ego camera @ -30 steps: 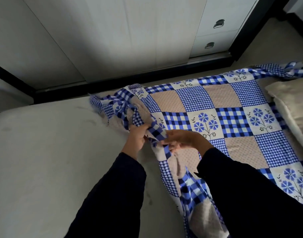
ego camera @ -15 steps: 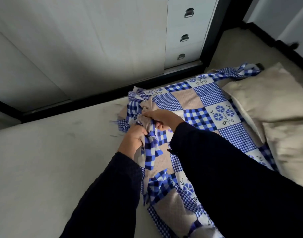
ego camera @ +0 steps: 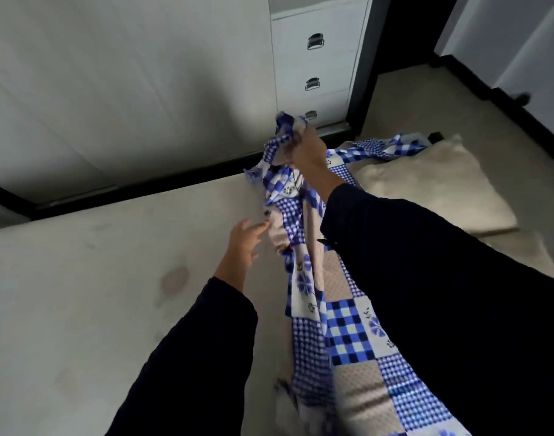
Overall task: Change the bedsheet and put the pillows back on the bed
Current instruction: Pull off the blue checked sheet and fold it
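Note:
A blue-and-white checked patchwork bedsheet [ego camera: 351,338] lies bunched along the right half of the bare beige mattress [ego camera: 80,294]. My right hand [ego camera: 307,149] grips a gathered wad of the sheet and holds it lifted above the bed's far edge. My left hand [ego camera: 245,239] hovers lower, fingers spread and relaxed, its fingertips close to the hanging fold of the sheet, holding nothing. A beige pillow [ego camera: 432,184] lies at the right on the bed, part of the sheet running behind it.
A white wardrobe wall [ego camera: 128,73] runs behind the bed's dark far rail [ego camera: 137,190]. A white drawer unit [ego camera: 316,58] with metal handles stands at the back. Beige floor [ego camera: 426,99] shows at the upper right.
My right hand has raised the bunched sheet up and away from the mattress. My left hand has let go of the cloth and now hangs open beside it.

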